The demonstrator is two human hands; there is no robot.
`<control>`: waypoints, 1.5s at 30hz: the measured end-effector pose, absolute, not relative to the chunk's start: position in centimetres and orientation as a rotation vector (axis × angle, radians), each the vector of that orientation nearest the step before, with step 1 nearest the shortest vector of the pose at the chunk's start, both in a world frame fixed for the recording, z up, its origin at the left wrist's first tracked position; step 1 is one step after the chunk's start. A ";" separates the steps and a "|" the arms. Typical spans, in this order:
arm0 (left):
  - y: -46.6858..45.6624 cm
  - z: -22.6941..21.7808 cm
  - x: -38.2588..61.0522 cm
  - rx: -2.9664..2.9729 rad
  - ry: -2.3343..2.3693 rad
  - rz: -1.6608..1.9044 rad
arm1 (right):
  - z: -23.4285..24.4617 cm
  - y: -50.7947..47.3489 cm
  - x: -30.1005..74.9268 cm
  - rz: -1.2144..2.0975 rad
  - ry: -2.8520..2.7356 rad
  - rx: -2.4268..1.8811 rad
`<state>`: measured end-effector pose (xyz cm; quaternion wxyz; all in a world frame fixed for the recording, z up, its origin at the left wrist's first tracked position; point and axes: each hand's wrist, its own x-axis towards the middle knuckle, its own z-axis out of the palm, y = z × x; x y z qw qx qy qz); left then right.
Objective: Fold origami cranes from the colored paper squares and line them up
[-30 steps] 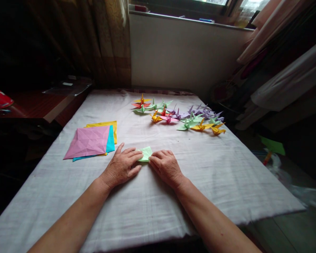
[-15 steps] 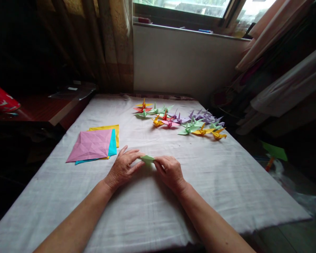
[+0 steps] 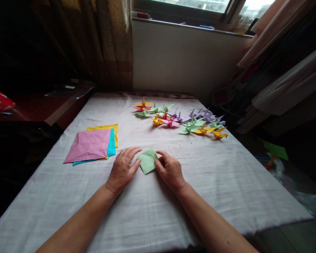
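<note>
A small piece of light green origami paper [image 3: 147, 161], folded into a diamond shape with crease lines, is between my two hands above the middle of the cloth. My left hand [image 3: 123, 168] is at its left corner, thumb tip touching the edge and fingers curved beyond. On the other side, my right hand [image 3: 171, 170] pinches the right edge between thumb and bent fingers. Left of my hands lies a stack of creased paper sheets, with a pink sheet [image 3: 91, 144] on top, a blue sheet [image 3: 111, 143] and a yellow sheet [image 3: 116, 131] showing beneath.
Several folded paper cranes in orange, red, green and purple stand at the back, such as an orange crane [image 3: 220, 133]. All rest on a white tablecloth [image 3: 137, 218]. A dark wooden table [image 3: 50, 112] adjoins at the left. Hanging clothes [image 3: 279, 95] are at the right.
The green paper, earlier seen nearly edge-on, has turned so that its broad face shows. My left fingers have come lower and less spread; both hands stay beside the paper.
</note>
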<state>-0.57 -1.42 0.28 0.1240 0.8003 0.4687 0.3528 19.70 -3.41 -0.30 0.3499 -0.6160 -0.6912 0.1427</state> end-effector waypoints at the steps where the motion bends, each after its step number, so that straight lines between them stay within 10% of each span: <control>1: -1.5 0.4 -0.6 2.429 1.317 0.974 | -0.3 -3.3 19.7 0.343 -1.817 -1.612; 11: -1.9 0.2 -0.6 2.567 1.153 0.435 | -0.7 -2.8 20.7 0.293 -1.894 -1.527; 45: -1.7 0.4 0.0 2.423 1.324 0.715 | -1.1 -3.1 21.2 0.233 -2.031 -1.495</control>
